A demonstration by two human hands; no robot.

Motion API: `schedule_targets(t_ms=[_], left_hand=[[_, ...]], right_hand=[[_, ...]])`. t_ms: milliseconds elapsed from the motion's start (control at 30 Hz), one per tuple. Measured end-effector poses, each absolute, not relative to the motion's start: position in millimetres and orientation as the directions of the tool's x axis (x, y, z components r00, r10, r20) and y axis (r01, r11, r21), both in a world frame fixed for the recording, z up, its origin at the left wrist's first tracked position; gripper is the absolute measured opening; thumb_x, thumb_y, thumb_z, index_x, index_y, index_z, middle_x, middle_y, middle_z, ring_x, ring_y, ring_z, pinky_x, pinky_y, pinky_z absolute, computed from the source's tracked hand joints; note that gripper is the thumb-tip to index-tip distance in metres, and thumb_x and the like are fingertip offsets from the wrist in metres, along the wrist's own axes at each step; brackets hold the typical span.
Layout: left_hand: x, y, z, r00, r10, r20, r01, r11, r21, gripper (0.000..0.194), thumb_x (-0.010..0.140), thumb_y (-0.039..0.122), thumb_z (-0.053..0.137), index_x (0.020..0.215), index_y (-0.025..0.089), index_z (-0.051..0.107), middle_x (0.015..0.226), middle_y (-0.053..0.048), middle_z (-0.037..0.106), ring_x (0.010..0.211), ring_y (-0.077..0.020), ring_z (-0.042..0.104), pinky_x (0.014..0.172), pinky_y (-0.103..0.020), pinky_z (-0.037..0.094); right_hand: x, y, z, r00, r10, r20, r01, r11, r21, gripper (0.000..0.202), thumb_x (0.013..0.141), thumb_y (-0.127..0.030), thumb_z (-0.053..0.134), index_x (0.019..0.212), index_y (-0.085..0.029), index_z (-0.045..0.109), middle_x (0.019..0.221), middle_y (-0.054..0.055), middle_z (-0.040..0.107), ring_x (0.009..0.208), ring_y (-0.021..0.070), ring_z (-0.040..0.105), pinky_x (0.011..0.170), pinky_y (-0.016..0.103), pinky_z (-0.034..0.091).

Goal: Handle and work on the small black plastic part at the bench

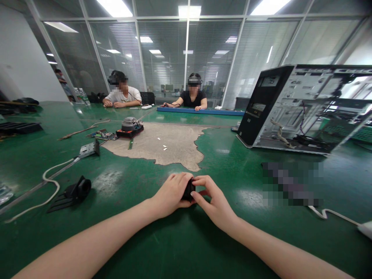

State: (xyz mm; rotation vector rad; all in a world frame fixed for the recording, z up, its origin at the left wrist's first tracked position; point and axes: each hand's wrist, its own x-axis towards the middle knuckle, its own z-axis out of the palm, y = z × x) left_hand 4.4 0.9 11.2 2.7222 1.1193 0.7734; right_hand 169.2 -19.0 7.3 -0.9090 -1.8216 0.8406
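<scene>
A small black object (189, 189) is between my two hands, low over the green table. My left hand (173, 192) wraps round its left side, the fingers curled over the top. At its right side, my right hand (211, 199) pinches the edge with thumb and fingers. Much of the object is hidden by the fingers, and its kind cannot be made out. Beyond the hands lies a bare tan patch (162, 149) in the green surface (223, 170).
An open computer case (273, 104) stands at the right, near a pixelated dark object (290, 184) with a white cable. To the left lie a black part (72, 193), a metal bracket (88, 149) and a round heatsink (130, 124). Two people sit across the table.
</scene>
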Motion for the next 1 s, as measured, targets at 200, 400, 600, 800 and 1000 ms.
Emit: schedule_targets(t_ms=[200, 400, 600, 800, 1000], left_hand=[[4.2, 1.6, 10.8, 0.607, 0.68, 0.41, 0.639, -0.725, 0.257, 0.054, 0.068, 0.022, 0.062, 0.113, 0.019, 0.032, 0.107, -0.008, 0.051, 0.098, -0.024, 0.049, 0.082, -0.037, 0.038], [3.2, 0.7, 11.2, 0.616, 0.675, 0.406, 0.639, -0.73, 0.242, 0.057, 0.068, 0.021, 0.063, 0.114, 0.019, 0.03, 0.11, -0.008, 0.05, 0.1, -0.0243, 0.048, 0.082, -0.037, 0.037], [4.0, 0.9, 10.5, 0.614, 0.67, 0.417, 0.633, -0.734, 0.247, 0.058, 0.067, 0.022, 0.064, 0.114, 0.018, 0.03, 0.11, -0.008, 0.05, 0.099, -0.0238, 0.048, 0.083, -0.037, 0.037], [4.1, 1.5, 9.9, 0.606, 0.682, 0.41, 0.644, -0.723, 0.251, 0.054, 0.068, 0.022, 0.062, 0.113, 0.02, 0.031, 0.107, -0.007, 0.051, 0.098, -0.0239, 0.049, 0.082, -0.038, 0.037], [2.9, 1.3, 10.1, 0.612, 0.68, 0.403, 0.646, -0.724, 0.242, 0.057, 0.067, 0.021, 0.064, 0.113, 0.019, 0.031, 0.109, -0.007, 0.05, 0.099, -0.0237, 0.048, 0.082, -0.037, 0.037]], right_hand=[[168.2, -15.8, 6.2, -0.338, 0.91, 0.241, 0.217, 0.325, -0.921, 0.025, 0.079, -0.02, 0.05, 0.103, -0.02, 0.043, 0.1, 0.006, 0.053, 0.092, 0.0177, 0.055, 0.074, 0.032, 0.05], [169.3, -17.3, 7.9, -0.363, 0.897, 0.252, 0.218, 0.345, -0.913, 0.017, 0.079, -0.021, 0.051, 0.096, -0.021, 0.046, 0.092, 0.003, 0.054, 0.083, 0.0155, 0.057, 0.07, 0.029, 0.05], [169.6, -16.2, 4.0, -0.32, 0.868, 0.379, 0.237, 0.461, -0.855, 0.015, 0.078, -0.019, 0.052, 0.092, -0.021, 0.05, 0.1, 0.005, 0.05, 0.094, 0.0178, 0.052, 0.071, 0.028, 0.049], [168.1, -15.5, 5.5, -0.346, 0.91, 0.229, 0.216, 0.314, -0.924, 0.024, 0.079, -0.021, 0.05, 0.103, -0.02, 0.044, 0.1, 0.006, 0.053, 0.088, 0.0169, 0.056, 0.073, 0.031, 0.05], [168.4, -16.1, 6.6, -0.356, 0.898, 0.258, 0.219, 0.349, -0.911, 0.019, 0.078, -0.02, 0.051, 0.097, -0.021, 0.047, 0.093, 0.003, 0.054, 0.083, 0.0156, 0.056, 0.068, 0.028, 0.05]])
